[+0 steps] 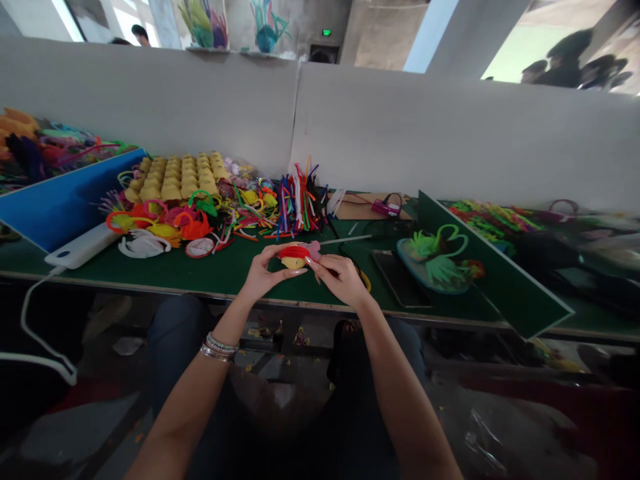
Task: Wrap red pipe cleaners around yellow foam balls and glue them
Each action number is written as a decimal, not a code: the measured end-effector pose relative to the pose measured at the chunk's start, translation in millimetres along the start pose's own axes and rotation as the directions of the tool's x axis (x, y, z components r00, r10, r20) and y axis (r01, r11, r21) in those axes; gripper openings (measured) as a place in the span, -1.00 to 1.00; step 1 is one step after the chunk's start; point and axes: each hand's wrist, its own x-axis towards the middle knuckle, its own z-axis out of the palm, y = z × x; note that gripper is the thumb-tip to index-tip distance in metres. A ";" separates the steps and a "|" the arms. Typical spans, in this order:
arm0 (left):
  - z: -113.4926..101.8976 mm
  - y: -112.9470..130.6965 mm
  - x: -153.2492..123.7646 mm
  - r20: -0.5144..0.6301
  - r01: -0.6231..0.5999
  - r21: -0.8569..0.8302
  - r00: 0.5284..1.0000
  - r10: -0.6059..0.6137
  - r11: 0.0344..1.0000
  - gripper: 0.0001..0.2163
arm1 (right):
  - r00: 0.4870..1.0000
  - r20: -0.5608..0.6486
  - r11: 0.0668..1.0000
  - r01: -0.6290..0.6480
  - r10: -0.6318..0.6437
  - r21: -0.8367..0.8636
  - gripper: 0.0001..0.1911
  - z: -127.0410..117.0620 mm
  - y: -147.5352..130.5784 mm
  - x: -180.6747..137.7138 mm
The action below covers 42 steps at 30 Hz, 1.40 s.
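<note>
Both hands meet over the front edge of the green table around a small craft piece, red on top, yellow below and pink at its right end. My left hand curls its thumb and fingers about the left side of the piece. With thumb and fingers pinched, my right hand grips its right side near the pink part. Fingers cover some of the piece, so its full shape is hidden. Just behind stands a bundle of coloured pipe cleaners.
A yellow egg carton tops a pile of fuzzy craft pieces at left, beside a white power strip. To the right lie a phone, a tray with green fuzzy pieces and a slanted green board. A blue board stands far left.
</note>
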 end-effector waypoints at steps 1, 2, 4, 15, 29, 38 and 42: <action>0.1 -0.7 0.0 0.002 -0.001 -0.007 1.000 0.001 1.000 -0.54 | 1.000 -0.003 1.000 0.002 -0.002 -0.002 -0.55 0.2 0.1 -0.2; 0.3 -1.2 0.1 0.005 -0.001 -0.010 1.000 0.001 1.000 -0.54 | 1.000 -0.008 1.000 0.006 -0.006 -0.009 -0.55 0.3 0.4 -0.4; 0.5 -1.6 0.2 0.006 0.000 -0.009 1.000 0.000 1.000 -0.55 | 0.999 -0.026 0.999 0.021 -0.022 -0.030 -0.56 0.5 1.4 -0.8; -0.4 0.5 -0.1 -0.002 0.019 0.024 1.000 -0.019 1.000 -0.54 | 0.995 -0.065 0.989 0.061 -0.070 -0.134 -0.55 0.4 3.5 -1.2; 0.9 -3.1 0.4 0.005 0.040 -0.093 0.999 -0.040 0.995 -0.53 | 1.000 0.011 0.999 -0.022 0.022 0.039 -0.55 0.9 3.3 -1.2; 1.5 -6.6 1.5 -0.058 0.113 -0.183 0.990 -0.126 0.977 -0.55 | 0.997 0.031 0.993 -0.079 0.077 0.089 -0.57 0.4 4.2 -1.4; 2.5 -7.0 1.4 -0.059 0.150 -0.254 0.984 -0.170 0.956 -0.54 | 0.997 0.054 0.992 -0.066 0.060 0.112 -0.57 -0.6 2.4 -1.4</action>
